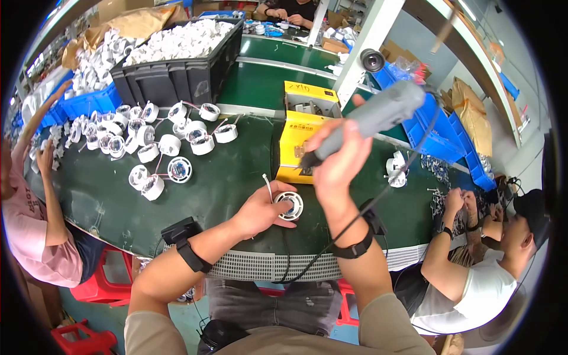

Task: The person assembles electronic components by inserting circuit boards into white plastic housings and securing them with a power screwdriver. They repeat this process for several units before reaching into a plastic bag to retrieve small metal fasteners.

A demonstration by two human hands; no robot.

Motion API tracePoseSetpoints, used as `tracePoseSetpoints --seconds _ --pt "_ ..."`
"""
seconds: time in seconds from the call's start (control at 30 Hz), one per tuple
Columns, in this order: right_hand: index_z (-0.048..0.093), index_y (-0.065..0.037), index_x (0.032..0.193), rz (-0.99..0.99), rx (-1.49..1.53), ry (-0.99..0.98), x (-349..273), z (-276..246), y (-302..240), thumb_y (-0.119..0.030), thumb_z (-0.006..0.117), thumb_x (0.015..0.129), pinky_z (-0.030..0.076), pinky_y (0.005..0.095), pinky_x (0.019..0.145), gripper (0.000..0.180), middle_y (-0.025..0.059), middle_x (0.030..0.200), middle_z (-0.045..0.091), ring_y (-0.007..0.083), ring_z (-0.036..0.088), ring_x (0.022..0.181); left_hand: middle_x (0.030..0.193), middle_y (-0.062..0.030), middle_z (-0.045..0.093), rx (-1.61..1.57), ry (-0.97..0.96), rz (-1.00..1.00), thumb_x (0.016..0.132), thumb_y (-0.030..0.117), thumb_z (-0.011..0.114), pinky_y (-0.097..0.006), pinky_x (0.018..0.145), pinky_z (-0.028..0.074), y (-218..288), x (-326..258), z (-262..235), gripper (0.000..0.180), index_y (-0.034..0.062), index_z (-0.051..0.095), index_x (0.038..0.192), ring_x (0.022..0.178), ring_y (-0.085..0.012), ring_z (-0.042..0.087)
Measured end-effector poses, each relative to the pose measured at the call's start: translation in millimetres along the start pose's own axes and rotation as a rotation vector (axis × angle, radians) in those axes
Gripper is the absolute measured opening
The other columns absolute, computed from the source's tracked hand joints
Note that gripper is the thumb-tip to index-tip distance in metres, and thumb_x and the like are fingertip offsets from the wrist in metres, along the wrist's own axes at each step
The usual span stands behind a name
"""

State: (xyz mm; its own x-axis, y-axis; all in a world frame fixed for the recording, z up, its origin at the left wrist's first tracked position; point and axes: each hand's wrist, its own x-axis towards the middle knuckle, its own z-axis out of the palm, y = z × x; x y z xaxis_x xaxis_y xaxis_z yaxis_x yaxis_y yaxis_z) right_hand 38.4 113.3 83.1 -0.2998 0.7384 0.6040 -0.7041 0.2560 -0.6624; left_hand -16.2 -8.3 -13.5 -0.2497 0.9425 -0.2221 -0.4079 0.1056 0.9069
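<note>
My left hand [260, 210] holds a round white plastic housing [295, 215] low over the green table; its ring faces up and the thumb reaches into its middle. A thin white strip or wire [267, 184] stands up by the left fingers. Raised above the table, my right hand [345, 155] is wrapped round a grey corded electric screwdriver [381, 109], blurred by motion. The tool is tilted, its dark end pointing down to the left, near the yellow box [291, 155]. I cannot make out its bit.
Several white round housings [170, 145] with wires cover the table's left part. Another housing [396, 165] lies to the right. A black crate [171, 77] of white parts stands behind. Blue bins [435, 133] are at right. Co-workers sit on both sides. A black cable [331, 244] crosses my right forearm.
</note>
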Motion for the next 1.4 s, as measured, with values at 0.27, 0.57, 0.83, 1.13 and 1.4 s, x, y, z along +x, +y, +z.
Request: tracePoseSetpoints --seconds 0.27,0.57,0.83,1.13,1.4 --pt "0.047 0.001 0.107 -0.054 -0.26 0.098 16.5 -14.9 4.4 -0.018 0.047 0.094 0.038 0.0273 0.043 0.022 0.0056 0.055 0.048 0.0137 0.046 0.043 0.106 -0.0093 0.058 -0.119 -0.15 0.085 0.096 0.006 0.046 -0.04 0.09 0.054 1.0 5.5 6.0 0.036 0.0043 0.043 0.132 0.099 -0.0236 0.062" --pt "0.047 0.001 0.106 -0.083 -0.319 0.061 11.4 -17.9 12.8 -0.018 0.047 0.094 0.038 0.0269 0.043 0.022 0.006 0.054 0.049 0.0139 0.046 0.043 0.106 -0.0125 0.056 -0.133 -0.014 -0.087 0.095 0.005 0.043 -0.037 0.084 0.057 5.9 29.0 19.4 0.033 -0.0017 0.043 0.127 0.093 -0.0242 0.063" --pt "0.047 0.001 0.105 -0.001 -0.34 0.044 12.1 -16.9 11.5 -0.017 0.047 0.094 0.039 0.0277 0.043 0.022 0.0067 0.055 0.049 0.0142 0.048 0.044 0.107 -0.0135 0.057 -0.124 -0.005 -0.152 0.095 0.004 0.043 -0.038 0.085 0.057 8.0 24.7 14.6 0.033 -0.0022 0.043 0.127 0.091 -0.0275 0.065" --pt "0.047 0.001 0.103 -0.067 -0.356 0.056 11.8 -14.2 10.4 -0.018 0.047 0.094 0.039 0.0279 0.044 0.021 0.0072 0.055 0.048 0.015 0.047 0.044 0.108 -0.0155 0.057 -0.155 0.006 -0.108 0.095 0.006 0.042 -0.035 0.079 0.058 4.2 24.8 15.0 0.033 -0.0048 0.044 0.126 0.088 -0.0252 0.064" --pt "0.046 0.001 0.103 -0.068 -0.371 -0.003 8.8 -17.1 13.5 -0.018 0.048 0.094 0.04 0.0278 0.044 0.021 0.0076 0.058 0.049 0.0152 0.047 0.044 0.107 -0.0145 0.056 -0.112 0.024 -0.11 0.096 0.005 0.042 -0.037 0.084 0.057 5.8 24.3 17.3 0.032 -0.0038 0.043 0.126 0.09 -0.0276 0.065"
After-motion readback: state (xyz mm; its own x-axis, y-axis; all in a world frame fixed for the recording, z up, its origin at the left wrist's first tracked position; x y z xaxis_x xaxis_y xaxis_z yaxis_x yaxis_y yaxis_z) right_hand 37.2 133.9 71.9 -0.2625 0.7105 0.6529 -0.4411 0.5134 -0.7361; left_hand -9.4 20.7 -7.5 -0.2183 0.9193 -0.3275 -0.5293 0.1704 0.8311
